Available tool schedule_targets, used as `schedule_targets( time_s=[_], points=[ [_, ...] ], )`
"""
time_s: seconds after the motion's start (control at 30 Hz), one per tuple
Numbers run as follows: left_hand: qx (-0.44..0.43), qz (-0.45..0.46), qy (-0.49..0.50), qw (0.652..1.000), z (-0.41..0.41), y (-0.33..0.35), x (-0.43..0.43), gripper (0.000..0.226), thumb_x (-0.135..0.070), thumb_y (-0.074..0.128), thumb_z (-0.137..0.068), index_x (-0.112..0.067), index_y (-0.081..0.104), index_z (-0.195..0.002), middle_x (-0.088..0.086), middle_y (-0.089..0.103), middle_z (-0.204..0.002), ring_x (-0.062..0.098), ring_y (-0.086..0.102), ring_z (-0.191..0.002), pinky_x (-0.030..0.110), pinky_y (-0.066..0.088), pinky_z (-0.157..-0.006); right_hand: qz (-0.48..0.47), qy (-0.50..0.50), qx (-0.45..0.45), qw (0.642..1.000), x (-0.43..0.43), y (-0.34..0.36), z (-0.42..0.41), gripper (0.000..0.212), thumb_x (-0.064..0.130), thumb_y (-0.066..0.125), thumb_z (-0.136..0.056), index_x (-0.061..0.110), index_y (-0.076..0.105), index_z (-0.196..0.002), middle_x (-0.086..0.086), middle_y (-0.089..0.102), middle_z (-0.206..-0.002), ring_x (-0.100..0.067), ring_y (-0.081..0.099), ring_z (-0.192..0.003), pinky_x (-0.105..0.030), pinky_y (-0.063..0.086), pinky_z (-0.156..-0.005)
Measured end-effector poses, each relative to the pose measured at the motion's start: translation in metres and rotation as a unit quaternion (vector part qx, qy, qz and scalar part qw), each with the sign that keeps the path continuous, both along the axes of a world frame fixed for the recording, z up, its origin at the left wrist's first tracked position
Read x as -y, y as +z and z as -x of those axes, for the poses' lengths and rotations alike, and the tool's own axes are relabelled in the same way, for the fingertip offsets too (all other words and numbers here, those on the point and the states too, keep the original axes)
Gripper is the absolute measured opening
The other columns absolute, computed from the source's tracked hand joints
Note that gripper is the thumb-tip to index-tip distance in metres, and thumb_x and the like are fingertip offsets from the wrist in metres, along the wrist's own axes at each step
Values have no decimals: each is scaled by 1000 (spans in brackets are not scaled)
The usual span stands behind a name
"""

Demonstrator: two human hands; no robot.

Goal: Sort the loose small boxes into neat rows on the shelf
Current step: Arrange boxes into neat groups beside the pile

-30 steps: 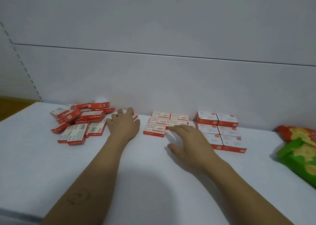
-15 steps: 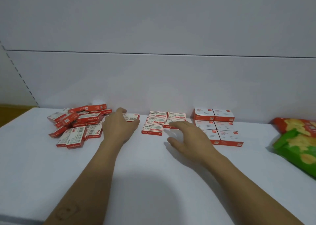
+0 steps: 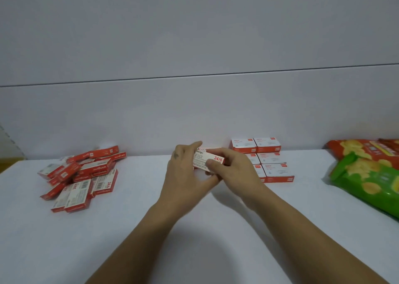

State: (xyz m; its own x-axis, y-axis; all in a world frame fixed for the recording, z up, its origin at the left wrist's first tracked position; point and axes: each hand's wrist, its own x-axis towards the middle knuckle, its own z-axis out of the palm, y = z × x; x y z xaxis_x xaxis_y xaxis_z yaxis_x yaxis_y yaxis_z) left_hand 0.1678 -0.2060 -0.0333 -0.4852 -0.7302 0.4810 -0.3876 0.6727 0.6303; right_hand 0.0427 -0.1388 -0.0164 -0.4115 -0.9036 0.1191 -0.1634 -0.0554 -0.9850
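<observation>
Both forearms reach forward over the white shelf (image 3: 151, 229) and meet at its middle. The left hand (image 3: 185, 171) curls round the left end of a small box (image 3: 207, 159) marked 24/6. The right hand (image 3: 235, 171) pinches its right end, thumb on the front face. The box sits tilted between the two grasps, just above the shelf. It lies between the loose pile (image 3: 82, 173) on the left and the neat rows (image 3: 269, 160) on the right. Snack bags (image 3: 367, 180) lie far right.
</observation>
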Motion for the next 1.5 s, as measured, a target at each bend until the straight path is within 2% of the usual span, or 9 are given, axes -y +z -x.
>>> schedule_targets(
  time_s=[0.13, 0.3, 0.43, 0.67, 0.8, 0.97, 1.13, 1.33, 1.5],
  points=[
    [53, 12, -34, 998, -3, -1, 8, 72, -58, 74, -63, -38, 46, -126, -13, 35, -114, 7, 41, -110, 32, 47, -91, -21, -6, 20, 1000, -2, 2, 5, 29, 3, 66, -86, 13, 64, -113, -7, 73, -96, -14, 72, -73, -26, 57, -68],
    [34, 17, -63, 997, -9, 0, 18, 44, -27, 78, -76, -34, 54, -113, -14, 57, -105, 1, 55, -94, 30, 50, -82, -21, -7, 62, 998, -1, 3, 13, 25, 4, 69, -85, 9, 63, -109, -9, 75, -91, -19, 69, -73, -27, 57, -68],
    [5, 0, -65, 998, -12, 5, 18, 41, -25, 81, -73, -34, 57, -105, -15, 62, -99, 1, 57, -91, 15, 47, -73, 4, -18, 77, 997, -2, 4, 14, 27, 3, 72, -82, 9, 63, -108, -10, 75, -87, -24, 70, -72, -29, 58, -68],
    [-39, -25, -60, 997, -15, 10, 16, 39, -23, 82, -73, -33, 57, -101, -14, 64, -96, 3, 58, -87, 11, 47, -69, 35, -29, 100, 994, -3, 5, 10, 42, -6, 69, -82, 11, 59, -118, -9, 72, -96, -20, 73, -78, -32, 59, -73],
    [-56, -38, -62, 996, -13, 10, 11, 39, -21, 82, -74, -30, 55, -101, -12, 64, -97, 1, 58, -86, 8, 46, -66, 18, -91, -31, 995, -1, 0, 8, 36, 2, 71, -81, 15, 63, -114, 0, 72, -99, -14, 71, -84, -34, 59, -79],
    [-69, -56, -65, 994, -11, 8, 9, 43, -16, 81, -74, -36, 50, -95, -15, 64, -95, -2, 61, -88, 11, 51, -69, -22, -64, -156, 985, -6, 3, -4, 53, 32, 74, -81, 21, 56, -130, 13, 67, -108, 1, 63, -95, -12, 50, -80],
    [-27, 4, -69, 997, -8, 4, 8, 49, -13, 83, -69, -34, 50, -99, -23, 58, -92, -4, 57, -92, 15, 51, -73, -22, -55, -164, 985, -7, 4, -14, 28, 42, 80, -68, 39, 62, -90, 14, 67, -88, 2, 63, -82, -24, 55, -74],
    [-30, 39, -79, 996, -8, 3, 13, 47, -28, 81, -71, -38, 52, -107, -16, 53, -104, 3, 53, -95, 21, 47, -78, -27, 55, 40, 997, -11, 11, -3, 35, 22, 79, -77, 22, 64, -109, 2, 75, -94, -9, 70, -89, -20, 55, -79],
    [-47, -71, -84, 993, -12, 9, 10, 36, -31, 79, -76, -36, 52, -99, -17, 64, -97, 2, 62, -88, 20, 51, -73, -2, 63, 142, 988, -7, 10, 0, 22, 16, 60, -92, -2, 67, -104, -16, 74, -98, -29, 70, -95, -39, 56, -88]
  ],
)
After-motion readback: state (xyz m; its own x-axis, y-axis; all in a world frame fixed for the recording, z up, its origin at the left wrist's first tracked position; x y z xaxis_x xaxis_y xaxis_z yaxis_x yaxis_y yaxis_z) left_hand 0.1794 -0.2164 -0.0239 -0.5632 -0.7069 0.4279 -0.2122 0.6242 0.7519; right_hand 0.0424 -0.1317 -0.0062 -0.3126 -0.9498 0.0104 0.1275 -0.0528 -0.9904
